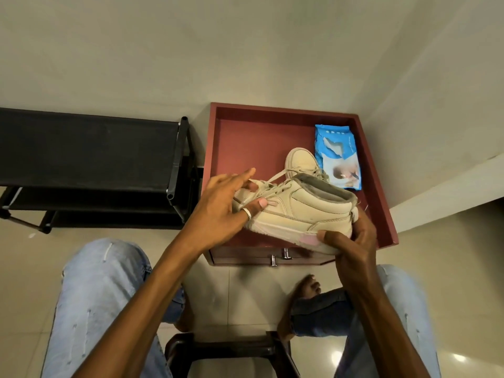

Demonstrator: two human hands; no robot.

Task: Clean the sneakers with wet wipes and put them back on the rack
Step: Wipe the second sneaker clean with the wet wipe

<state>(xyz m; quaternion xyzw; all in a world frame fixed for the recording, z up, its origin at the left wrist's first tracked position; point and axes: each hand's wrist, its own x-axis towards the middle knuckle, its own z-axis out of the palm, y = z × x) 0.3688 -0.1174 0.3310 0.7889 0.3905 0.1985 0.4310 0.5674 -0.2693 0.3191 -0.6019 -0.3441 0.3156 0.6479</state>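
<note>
Grip at sneaker [308, 205] heel (right hand [353, 242]), toe (left hand [218, 214]); wipes pack [338, 156] illegible

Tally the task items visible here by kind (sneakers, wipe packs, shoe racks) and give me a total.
Sneakers: 2 (held sneaker; second sneaker on the red table)
Wet wipes pack: 1
Shoe rack: 1
Total: 4
</note>
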